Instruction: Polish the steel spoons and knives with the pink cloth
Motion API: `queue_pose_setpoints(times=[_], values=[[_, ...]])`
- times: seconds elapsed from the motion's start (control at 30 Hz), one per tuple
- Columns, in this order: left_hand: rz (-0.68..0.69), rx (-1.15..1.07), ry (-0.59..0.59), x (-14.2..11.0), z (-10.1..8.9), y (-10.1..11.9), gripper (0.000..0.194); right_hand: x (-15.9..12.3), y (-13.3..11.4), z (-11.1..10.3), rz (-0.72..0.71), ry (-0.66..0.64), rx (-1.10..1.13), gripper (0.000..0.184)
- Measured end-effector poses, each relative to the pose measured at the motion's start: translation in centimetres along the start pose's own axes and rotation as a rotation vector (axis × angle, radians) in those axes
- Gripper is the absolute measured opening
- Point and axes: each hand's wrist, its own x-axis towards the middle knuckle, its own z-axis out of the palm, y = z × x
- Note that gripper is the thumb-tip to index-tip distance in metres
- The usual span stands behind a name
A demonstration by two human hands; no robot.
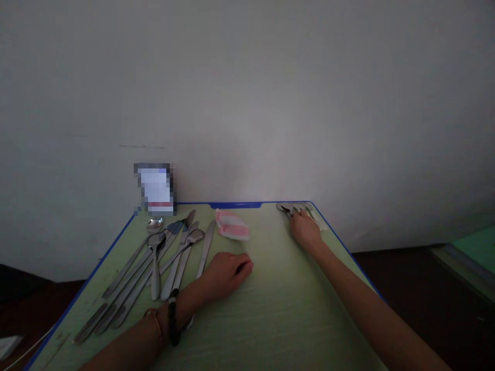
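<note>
My left hand [226, 274] rests on the pale green table [278, 309] near its middle, fingers curled loosely with nothing visible in them. It lies just right of a spread of several steel knives and spoons [162, 263]. My right hand [305, 232] reaches to the far right corner and lies on the handles of several spoons [296, 208] lined up there on a white cloth [320, 221]. A folded pink and white cloth [232, 225] lies between the hands, near the far edge.
The table has a blue rim [235, 204] and stands against a plain white wall. A blurred small box [155, 189] stands at the far left corner. Dark floor lies to both sides, with a green surface [477, 247] at the right.
</note>
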Motion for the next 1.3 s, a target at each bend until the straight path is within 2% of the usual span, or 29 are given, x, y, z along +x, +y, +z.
queue_pose_setpoints(times=[0.3,0.4,0.47,0.57,0.6,0.67,0.73,0.8,0.87,0.97,1.03,1.17,1.3], values=[[0.006,-0.019,0.005,0.0,-0.3,0.4,0.033,0.7,-0.2,-0.1,-0.035,0.01,-0.019,0.035],[0.017,-0.048,0.01,0.0,-0.6,0.3,0.032,0.3,-0.4,-0.5,-0.049,0.048,-0.036,0.034],[0.043,-0.126,-0.028,0.0,-1.4,0.0,0.029,-0.2,-0.9,-1.0,-0.062,0.106,-0.022,0.035],[0.063,-0.336,-0.151,0.0,-3.7,-1.0,0.027,-1.6,-2.7,-1.8,-0.15,0.197,0.075,0.038],[0.043,-0.367,-0.129,0.0,-4.7,-1.4,0.028,-2.2,-3.5,-2.0,-0.199,0.215,0.123,0.039],[-0.019,-0.326,-0.008,-0.2,-6.8,-2.4,0.029,-3.2,-5.3,-2.1,-0.305,0.227,0.225,0.04],[-0.094,-0.215,0.056,-0.7,-8.8,-3.5,0.029,-4.0,-7.1,-1.8,-0.395,0.231,0.332,0.043],[-0.222,0.018,0.047,-1.5,-10.6,-4.7,0.028,-4.6,-8.8,-1.1,-0.475,0.246,0.432,0.047],[-0.44,0.252,-0.014,-2.7,-12.1,-6.0,0.029,-4.8,-10.2,-0.2,-0.532,0.257,0.504,0.049],[-0.727,0.407,-0.082,-4.9,-13.5,-8.0,0.037,-5.1,-11.9,0.9,-0.543,0.231,0.53,0.048],[-0.807,0.409,-0.149,-6.0,-13.7,-9.1,0.042,-5.1,-12.7,1.3,-0.527,0.21,0.509,0.046],[-0.847,0.383,-0.23,-6.2,-12.7,-9.9,0.047,-5.1,-13.1,1.5,-0.51,0.207,0.459,0.042],[-0.829,0.34,-0.251,-5.3,-11.7,-9.7,0.029,-4.9,-12.8,1.7,-0.517,0.231,0.466,0.04]])
